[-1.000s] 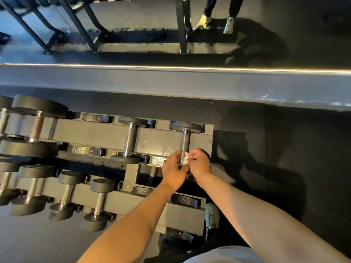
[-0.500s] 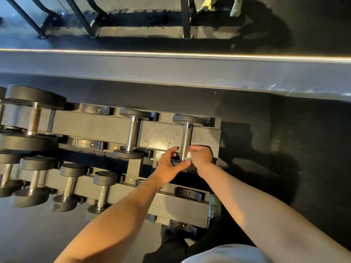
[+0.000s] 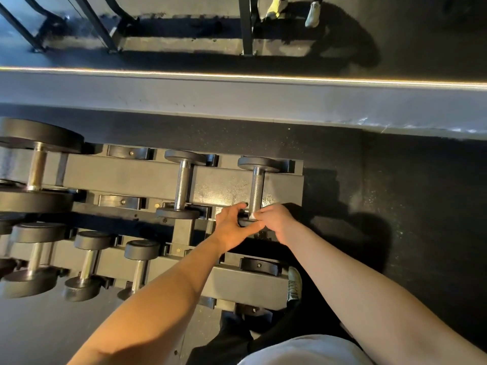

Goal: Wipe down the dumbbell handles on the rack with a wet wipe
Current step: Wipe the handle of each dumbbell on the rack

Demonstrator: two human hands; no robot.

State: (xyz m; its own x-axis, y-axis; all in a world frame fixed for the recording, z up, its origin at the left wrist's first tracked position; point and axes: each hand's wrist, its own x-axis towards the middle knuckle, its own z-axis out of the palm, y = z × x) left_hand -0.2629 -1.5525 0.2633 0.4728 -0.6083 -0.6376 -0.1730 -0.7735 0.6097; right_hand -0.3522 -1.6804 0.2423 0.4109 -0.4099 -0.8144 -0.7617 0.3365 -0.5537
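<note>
The rightmost small dumbbell (image 3: 257,184) lies on the top tier of the grey rack (image 3: 126,177), its steel handle pointing away from me. My right hand (image 3: 276,222) pinches a small white wet wipe (image 3: 253,216) against the near end of that handle. My left hand (image 3: 232,227) curls round the dumbbell's near black head, thumb under it and fingers over the top. Only a sliver of the wipe shows between my fingers. A second small dumbbell (image 3: 183,187) sits one slot to the left.
Bigger dumbbells (image 3: 37,175) fill the rack's left side, and several small ones (image 3: 87,262) lie on the lower tier. A grey ledge with a light strip (image 3: 237,75) runs behind the rack. Another person's shoes (image 3: 312,14) stand beyond it. My own shoe (image 3: 294,283) is by the rack's right end.
My right hand slid the wipe down the handle toward its near end. My left hand shifted from beside the handle onto the near head. The wipe is more hidden now.
</note>
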